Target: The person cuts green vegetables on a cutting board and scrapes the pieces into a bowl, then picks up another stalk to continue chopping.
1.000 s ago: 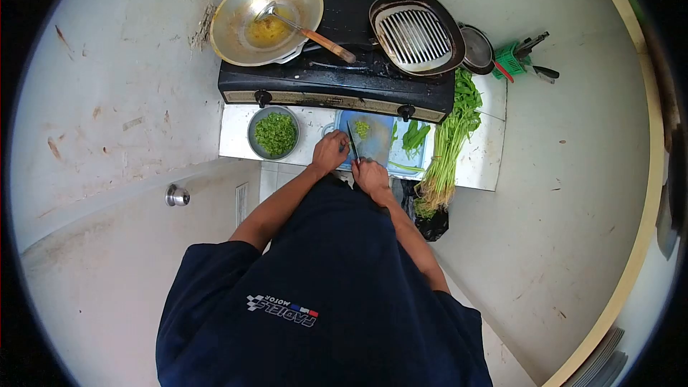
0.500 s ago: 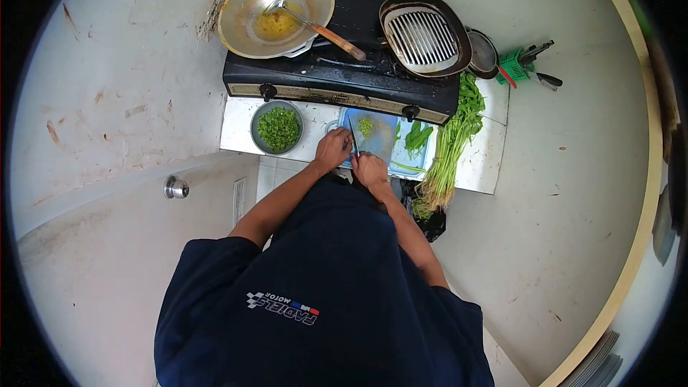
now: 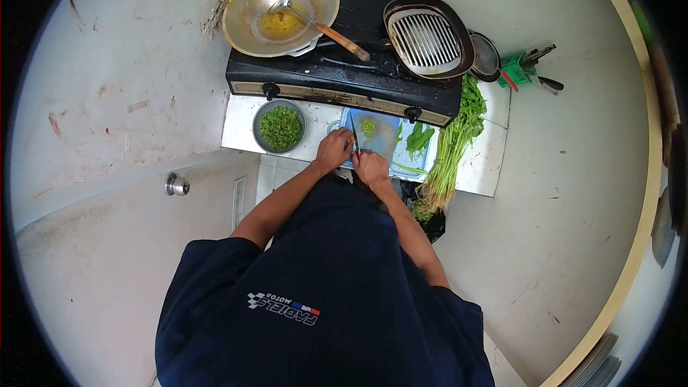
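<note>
- Head view: right hand [image 3: 371, 168] is clenched round the handle of a knife [image 3: 353, 145], blade pointing far across the blue cutting board [image 3: 383, 140].
- Left hand [image 3: 335, 150] sits curled at the board's near-left edge, just beside the blade (whether it pins any stem, I cannot tell).
- Small pile of chopped greens [image 3: 368, 127] lies on the board's far side.
- Left of the board stands a metal bowl [image 3: 281, 127] of chopped greens.
- Right of it lies a long bunch of greens [image 3: 451, 147].
- Beyond, a black stove [image 3: 344, 79] carries a wok [image 3: 281, 11] and a grill pan [image 3: 428, 37].
</note>
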The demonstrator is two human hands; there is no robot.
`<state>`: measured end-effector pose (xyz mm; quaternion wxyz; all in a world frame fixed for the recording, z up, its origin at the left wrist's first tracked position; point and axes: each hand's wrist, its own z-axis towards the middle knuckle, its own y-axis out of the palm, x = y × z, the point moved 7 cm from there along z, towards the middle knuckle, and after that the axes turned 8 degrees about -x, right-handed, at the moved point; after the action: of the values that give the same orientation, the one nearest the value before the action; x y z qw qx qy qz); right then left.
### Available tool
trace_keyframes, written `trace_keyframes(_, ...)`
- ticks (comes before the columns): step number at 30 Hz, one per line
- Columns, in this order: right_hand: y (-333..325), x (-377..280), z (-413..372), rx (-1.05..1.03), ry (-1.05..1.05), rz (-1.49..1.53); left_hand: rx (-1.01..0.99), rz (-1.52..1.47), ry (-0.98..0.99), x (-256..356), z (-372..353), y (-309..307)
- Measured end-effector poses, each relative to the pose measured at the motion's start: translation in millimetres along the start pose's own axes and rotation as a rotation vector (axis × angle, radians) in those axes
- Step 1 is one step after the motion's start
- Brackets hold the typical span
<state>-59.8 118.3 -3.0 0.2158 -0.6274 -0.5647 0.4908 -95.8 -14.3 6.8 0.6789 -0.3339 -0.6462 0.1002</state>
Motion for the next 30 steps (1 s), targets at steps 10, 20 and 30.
trace_keyframes(10, -1.3, 5.5, -15.4, 0.030, 0.000, 0.004, 0.007, 0.023, -0.003, 0.7, 1.2, 1.5)
trace_keyframes(20, 0.3, 4.4, -12.6, 0.020, 0.023, 0.023, 0.007, 0.040, -0.032, -2.1, 1.5, 4.7)
trace_keyframes(30, 1.9, 1.5, -8.3, 0.063, -0.050, 0.031, 0.030, 0.022, -0.031, 0.8, -0.8, 4.0)
